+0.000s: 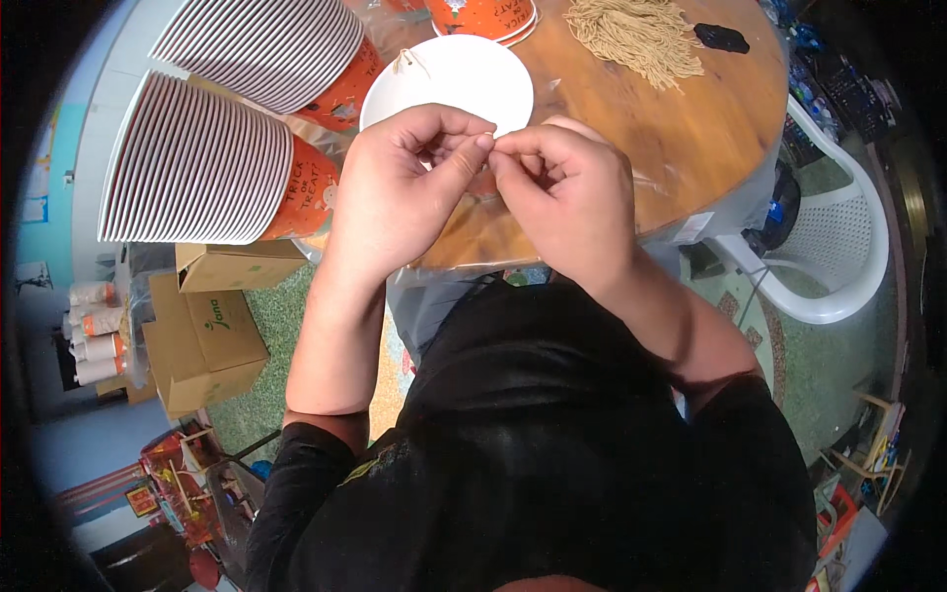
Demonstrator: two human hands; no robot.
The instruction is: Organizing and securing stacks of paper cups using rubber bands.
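While both hands pinch a short string [490, 145] between fingertips, left hand [400, 183] meeting right hand [562, 192] above the cup [449, 74], knotting seems underway; threading likely follows.

Bright, even light, sharp centre, strong fisheye bending and black vignette at edges.

Left hand [400, 183]: upper centre of the frame, back of the hand facing the camera, fingers curled inward, thumb and forefinger pinched together at the tip. Right hand [567, 192]: just right of it, likewise curled, thumb and forefinger pinched; the pinching tips of both hands meet at centre top. Left forearm: bare, rising steeply from the lower left. Right forearm: bare, entering from the right, bent at the elbow. Both wrists angled inward toward each other.
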